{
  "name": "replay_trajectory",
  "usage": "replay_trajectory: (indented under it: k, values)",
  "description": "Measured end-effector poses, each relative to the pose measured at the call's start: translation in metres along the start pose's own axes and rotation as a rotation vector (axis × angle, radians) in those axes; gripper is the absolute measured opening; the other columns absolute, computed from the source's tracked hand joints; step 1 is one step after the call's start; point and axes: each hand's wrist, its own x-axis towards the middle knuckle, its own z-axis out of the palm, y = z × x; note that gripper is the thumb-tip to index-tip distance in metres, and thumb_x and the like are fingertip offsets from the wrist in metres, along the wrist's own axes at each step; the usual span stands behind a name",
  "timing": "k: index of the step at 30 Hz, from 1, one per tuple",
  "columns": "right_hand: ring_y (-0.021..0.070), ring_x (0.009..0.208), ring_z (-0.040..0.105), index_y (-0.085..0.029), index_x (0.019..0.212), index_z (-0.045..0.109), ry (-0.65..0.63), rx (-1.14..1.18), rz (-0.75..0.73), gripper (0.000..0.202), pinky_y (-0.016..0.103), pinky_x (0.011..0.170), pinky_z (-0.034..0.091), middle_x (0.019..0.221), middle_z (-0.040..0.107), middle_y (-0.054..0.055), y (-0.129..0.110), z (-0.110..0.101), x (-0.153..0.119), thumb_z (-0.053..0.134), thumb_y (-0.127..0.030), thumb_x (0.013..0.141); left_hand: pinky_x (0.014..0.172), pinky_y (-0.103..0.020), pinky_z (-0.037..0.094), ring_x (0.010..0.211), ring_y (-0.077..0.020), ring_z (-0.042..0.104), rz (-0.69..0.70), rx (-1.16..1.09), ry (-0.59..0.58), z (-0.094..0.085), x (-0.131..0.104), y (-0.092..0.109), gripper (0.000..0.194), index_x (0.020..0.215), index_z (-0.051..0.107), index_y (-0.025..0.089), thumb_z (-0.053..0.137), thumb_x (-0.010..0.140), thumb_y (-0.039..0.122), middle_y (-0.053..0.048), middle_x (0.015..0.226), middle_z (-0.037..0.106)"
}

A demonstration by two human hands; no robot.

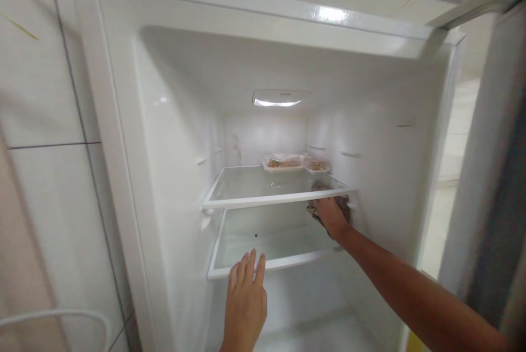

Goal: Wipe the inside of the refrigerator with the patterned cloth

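Note:
My right hand (332, 216) reaches into the open fridge below the upper glass shelf (246, 185). It is closed on a dark patterned cloth (343, 205), near the right wall at the right side of the lower glass shelf (283, 242). Part of the cloth and the fingertips are hidden behind the shelf edge or seen only through the glass. My left hand (246, 297) holds nothing; its fingers stretch up by the lower shelf's white front edge, and I cannot tell whether they touch it. A small dark speck (256, 235) lies on the lower shelf.
Two clear-wrapped food packs, a longer tray (284, 163) and a smaller pack (316, 165), sit at the back right of the upper shelf. A lamp (279, 100) glows in the ceiling. The open door (472, 176) stands at right; a tiled wall (45, 204) is at left.

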Motion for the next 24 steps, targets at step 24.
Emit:
replay_trajectory:
  k: [24]
  values:
    - [0.0322,0.138,0.049,-0.006,0.129,0.065,-0.008,-0.276,-0.169,0.045,0.05,0.121,0.033,0.143,0.059,0.023,0.003,-0.045,-0.029,0.048,-0.003,0.087,0.116,-0.055,0.039,0.128,-0.0324,0.057,-0.018,0.138,0.001,-0.019,-0.008,-0.04,0.053,0.134,0.064,0.019,0.054,0.083,0.01,-0.013,0.137,0.066]
